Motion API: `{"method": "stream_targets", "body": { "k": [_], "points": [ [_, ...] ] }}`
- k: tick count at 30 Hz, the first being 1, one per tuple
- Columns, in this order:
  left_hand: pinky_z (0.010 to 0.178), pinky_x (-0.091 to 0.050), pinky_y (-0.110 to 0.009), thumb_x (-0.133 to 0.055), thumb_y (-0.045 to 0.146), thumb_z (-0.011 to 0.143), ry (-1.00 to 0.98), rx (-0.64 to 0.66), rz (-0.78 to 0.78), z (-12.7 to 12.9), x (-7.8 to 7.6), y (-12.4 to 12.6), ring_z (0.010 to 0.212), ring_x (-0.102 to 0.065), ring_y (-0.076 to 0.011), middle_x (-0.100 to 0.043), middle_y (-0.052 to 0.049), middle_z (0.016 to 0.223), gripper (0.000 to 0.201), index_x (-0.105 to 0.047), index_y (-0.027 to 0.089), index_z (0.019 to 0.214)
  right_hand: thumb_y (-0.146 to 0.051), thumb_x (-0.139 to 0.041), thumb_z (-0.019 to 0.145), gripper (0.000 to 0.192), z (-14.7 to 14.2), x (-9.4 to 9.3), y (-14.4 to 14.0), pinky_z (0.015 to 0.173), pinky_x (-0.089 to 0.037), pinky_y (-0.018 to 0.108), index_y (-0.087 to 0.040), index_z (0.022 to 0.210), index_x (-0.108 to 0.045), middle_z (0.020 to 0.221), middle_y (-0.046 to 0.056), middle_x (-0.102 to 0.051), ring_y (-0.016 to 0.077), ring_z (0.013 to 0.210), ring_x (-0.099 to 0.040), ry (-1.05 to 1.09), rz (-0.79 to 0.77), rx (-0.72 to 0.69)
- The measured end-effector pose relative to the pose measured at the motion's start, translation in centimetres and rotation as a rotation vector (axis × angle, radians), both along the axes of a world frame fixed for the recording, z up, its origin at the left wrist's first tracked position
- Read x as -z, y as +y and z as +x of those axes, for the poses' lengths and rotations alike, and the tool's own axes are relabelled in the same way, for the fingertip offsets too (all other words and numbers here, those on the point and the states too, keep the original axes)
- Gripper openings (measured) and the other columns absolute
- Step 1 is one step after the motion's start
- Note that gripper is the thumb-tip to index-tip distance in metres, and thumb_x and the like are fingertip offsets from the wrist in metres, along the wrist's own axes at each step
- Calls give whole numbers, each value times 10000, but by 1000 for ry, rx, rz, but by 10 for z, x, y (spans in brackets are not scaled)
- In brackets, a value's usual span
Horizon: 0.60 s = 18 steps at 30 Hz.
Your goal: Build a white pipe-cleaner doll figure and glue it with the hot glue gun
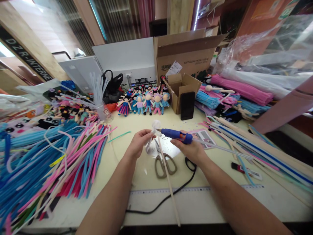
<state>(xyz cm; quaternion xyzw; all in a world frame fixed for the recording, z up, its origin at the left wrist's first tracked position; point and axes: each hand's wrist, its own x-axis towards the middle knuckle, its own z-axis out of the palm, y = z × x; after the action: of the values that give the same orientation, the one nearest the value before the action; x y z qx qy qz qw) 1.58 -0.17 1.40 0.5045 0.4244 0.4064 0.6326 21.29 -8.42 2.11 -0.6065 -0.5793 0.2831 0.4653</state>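
Note:
Pinched in the fingers of my left hand (140, 142) is a small white fuzzy figure (156, 125) with a round top, which looks made of pipe cleaner. My right hand (192, 149) is closed around a blue hot glue gun (176, 134). Its nozzle points left and meets or nearly meets the white figure; I cannot tell whether they touch. A clear glue stick (220, 147) sticks out of the gun's back. Below my hands lie scissors (160, 167) with grey-brown handles, partly under a beige pipe cleaner (168, 182).
Bundles of colourful pipe cleaners (80, 156) cover the left side. Finished small dolls (148, 101) stand at the back, beside an open cardboard box (173, 101) and a black phone (187, 106). A black cord (156, 209) crosses a ruler (205, 189) in front. More pipe cleaners (259, 143) lie right.

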Motion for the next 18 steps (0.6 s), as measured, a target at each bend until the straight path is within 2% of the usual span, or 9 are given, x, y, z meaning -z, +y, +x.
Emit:
{"method": "stream_targets", "body": {
  "k": [6, 18],
  "points": [
    [601, -392, -243, -752, 366, 614, -5, 14, 1, 0, 4, 1, 615, -573, -131, -681, -49, 685, 289, -679, 142, 781, -467, -618, 716, 309, -2, -4, -1, 502, -322, 278, -231, 586, -466, 551, -26, -471, 145, 533, -413, -128, 17, 55],
    [577, -395, -224, -752, 363, 618, -21, 21, -26, 1, 3, 0, 597, -565, -112, -682, -40, 677, 269, -686, 147, 766, -469, -621, 709, 329, -4, 0, 0, 487, -297, 271, -231, 586, -429, 542, -35, -457, 136, 516, -395, -155, 7, 103]
  ]
}}
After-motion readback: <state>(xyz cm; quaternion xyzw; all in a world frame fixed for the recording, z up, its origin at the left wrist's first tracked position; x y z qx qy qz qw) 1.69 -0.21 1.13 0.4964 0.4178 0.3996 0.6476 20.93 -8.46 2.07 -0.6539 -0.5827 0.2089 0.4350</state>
